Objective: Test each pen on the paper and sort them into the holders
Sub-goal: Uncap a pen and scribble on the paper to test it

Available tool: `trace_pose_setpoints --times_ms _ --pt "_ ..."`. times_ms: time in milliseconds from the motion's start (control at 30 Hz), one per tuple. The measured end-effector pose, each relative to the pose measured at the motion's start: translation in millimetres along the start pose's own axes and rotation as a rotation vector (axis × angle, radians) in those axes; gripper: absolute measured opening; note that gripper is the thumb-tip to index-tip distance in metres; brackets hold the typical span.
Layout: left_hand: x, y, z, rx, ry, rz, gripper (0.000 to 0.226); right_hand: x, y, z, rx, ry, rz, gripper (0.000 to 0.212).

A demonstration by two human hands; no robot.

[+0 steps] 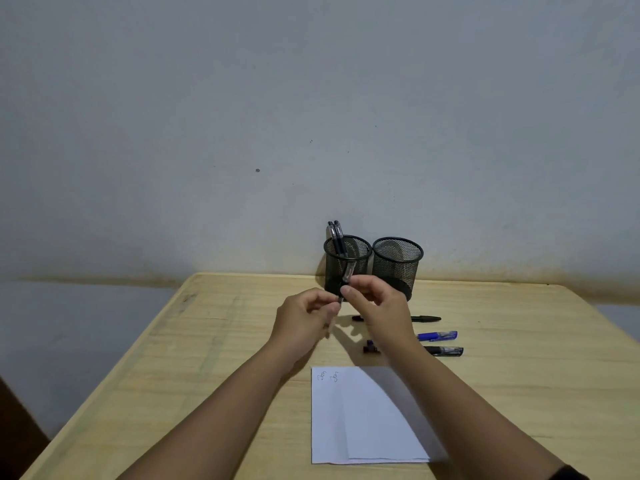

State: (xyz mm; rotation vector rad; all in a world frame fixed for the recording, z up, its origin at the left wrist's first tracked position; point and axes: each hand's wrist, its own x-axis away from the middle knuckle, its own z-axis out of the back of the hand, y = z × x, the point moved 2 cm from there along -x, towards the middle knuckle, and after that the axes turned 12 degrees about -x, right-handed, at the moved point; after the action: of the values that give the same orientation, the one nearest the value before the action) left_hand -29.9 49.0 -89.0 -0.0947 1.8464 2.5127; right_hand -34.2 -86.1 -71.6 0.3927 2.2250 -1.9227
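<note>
Both hands meet above the table, in front of the two black mesh holders. My right hand [375, 303] pinches a clear-barrelled pen [347, 274] that points up and away; my left hand [304, 315] grips its lower end, perhaps its cap. The left holder [360, 251] has two pens [335, 233] standing in it. The right holder [398, 259] looks empty. A white sheet of paper [363, 420] with two small scribbles near its top left lies closer to me. Three pens lie to the right: a black pen [427, 319], a blue pen [438, 336] and a dark pen [446, 350].
The wooden table [207, 358] stands against a grey wall, its left edge running diagonally toward me. A small dark cap-like piece [371, 348] lies beside my right wrist.
</note>
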Motion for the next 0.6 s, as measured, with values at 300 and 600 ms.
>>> trace_pose_setpoints --times_ms 300,600 --pt "21 32 18 0.128 0.107 -0.11 0.022 26 -28 -8 0.077 -0.117 0.12 0.006" --pt "45 31 33 0.339 0.235 -0.026 0.023 54 -52 -9 -0.01 -0.356 -0.135 0.041"
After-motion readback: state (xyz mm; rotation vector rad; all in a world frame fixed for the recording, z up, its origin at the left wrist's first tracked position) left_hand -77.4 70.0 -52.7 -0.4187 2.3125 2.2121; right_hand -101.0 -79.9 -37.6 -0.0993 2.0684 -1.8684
